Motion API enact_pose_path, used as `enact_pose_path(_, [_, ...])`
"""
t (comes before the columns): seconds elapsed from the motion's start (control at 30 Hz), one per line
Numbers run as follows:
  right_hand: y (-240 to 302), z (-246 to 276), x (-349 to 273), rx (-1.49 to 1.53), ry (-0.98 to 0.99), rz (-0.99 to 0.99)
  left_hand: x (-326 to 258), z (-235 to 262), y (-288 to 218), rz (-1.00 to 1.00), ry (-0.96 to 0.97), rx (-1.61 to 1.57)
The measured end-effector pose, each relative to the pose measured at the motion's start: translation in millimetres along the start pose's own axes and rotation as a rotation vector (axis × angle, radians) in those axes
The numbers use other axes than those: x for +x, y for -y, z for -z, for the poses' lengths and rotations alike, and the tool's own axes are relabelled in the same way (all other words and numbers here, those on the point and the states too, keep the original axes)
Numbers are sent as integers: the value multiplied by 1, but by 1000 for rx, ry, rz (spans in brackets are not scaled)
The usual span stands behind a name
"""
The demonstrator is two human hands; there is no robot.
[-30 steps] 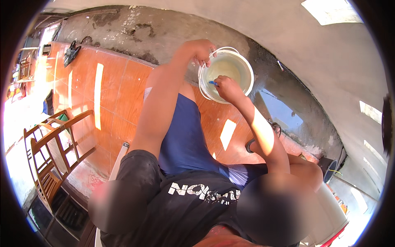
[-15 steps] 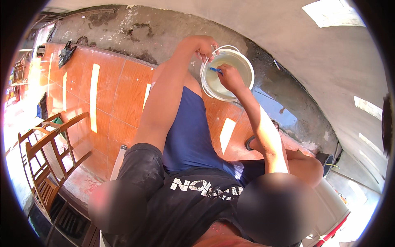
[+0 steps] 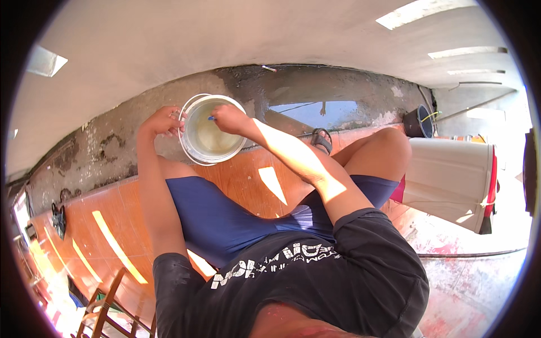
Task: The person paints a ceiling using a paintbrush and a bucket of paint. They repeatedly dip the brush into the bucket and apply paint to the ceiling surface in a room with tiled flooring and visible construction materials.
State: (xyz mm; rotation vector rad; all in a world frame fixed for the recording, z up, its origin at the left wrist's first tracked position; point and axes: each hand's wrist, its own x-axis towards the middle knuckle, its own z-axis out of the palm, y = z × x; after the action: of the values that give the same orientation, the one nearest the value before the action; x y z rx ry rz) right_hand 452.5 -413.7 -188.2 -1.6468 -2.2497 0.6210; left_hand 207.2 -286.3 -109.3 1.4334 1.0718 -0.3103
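Note:
A white bucket (image 3: 243, 138) with pale, cloudy liquid inside stands in front of me by the edge of the orange tiles. My left hand (image 3: 164, 120) is at its left side, fingers curled on the thin white handle (image 3: 190, 100) near the rim. Over the bucket's mouth, my right hand (image 3: 230, 119) is closed round a small blue tool (image 3: 212, 118). Only a short blue piece of it shows, so I cannot make out its kind.
Wet concrete with a puddle (image 3: 315, 112) runs along the pale wall. To the right are a black pail (image 3: 418, 123) and a large whitish container (image 3: 445, 177). A wooden chair (image 3: 101, 310) stands at the lower left, and a black bag (image 3: 58, 221) lies on the tiles.
My view has swung to the right, so the bucket and both hands appear farther left. The left hand stays at the handle, and the right hand keeps the blue tool over the bucket.

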Motion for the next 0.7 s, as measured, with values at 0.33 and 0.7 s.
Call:
enact_pose_path(0.33, [23, -1, -32, 90, 276, 29, 2, 1, -10, -23, 42, -23])
enact_pose_path(0.7, [11, -4, -8, 135, -137, -54, 16, -19, -27, -79, -133, -132])
